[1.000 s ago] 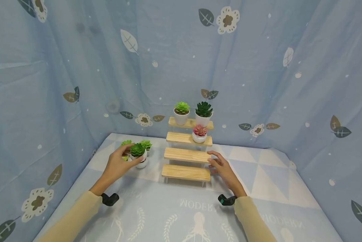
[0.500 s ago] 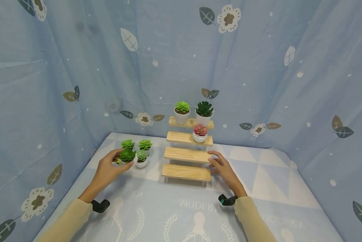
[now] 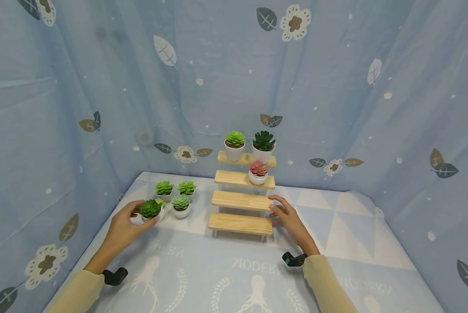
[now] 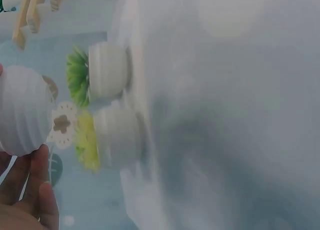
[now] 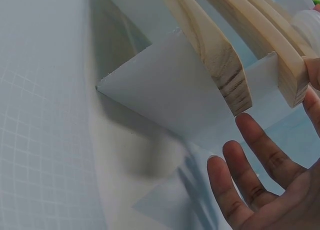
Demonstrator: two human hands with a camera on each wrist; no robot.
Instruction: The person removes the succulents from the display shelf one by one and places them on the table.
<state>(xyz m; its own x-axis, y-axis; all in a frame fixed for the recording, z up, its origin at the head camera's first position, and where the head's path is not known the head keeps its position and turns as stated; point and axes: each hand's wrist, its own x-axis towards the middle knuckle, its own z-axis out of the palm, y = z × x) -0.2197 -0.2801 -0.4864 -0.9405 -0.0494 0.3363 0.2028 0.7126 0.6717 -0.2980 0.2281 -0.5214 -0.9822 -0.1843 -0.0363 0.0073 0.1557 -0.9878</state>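
My left hand [image 3: 125, 226] grips a white pot with a dark green succulent [image 3: 150, 208]; in the left wrist view the ribbed pot [image 4: 24, 109] is held off the table by the fingers. Just behind it a yellow-green plant [image 3: 161, 203] is partly hidden. My right hand [image 3: 292, 221] touches the right end of the third shelf down on a four-step wooden stand [image 3: 242, 200]. In the right wrist view, thumb and finger of the right hand [image 5: 275, 190] meet a board's end [image 5: 295, 84], the other fingers loosely bent.
Two potted succulents [image 3: 234, 140] [image 3: 263, 141] stand on the top shelf, a pink one [image 3: 259, 168] on the second shelf's right. Left of the stand, green potted plants [image 3: 164, 188] [image 3: 186, 188] [image 3: 181, 202] stand on the table. Patterned blue curtains [image 3: 218, 87] surround the table.
My left hand has moved left and slightly toward the front with the dark green succulent, away from the pale green one. The right hand has stayed at the stand.
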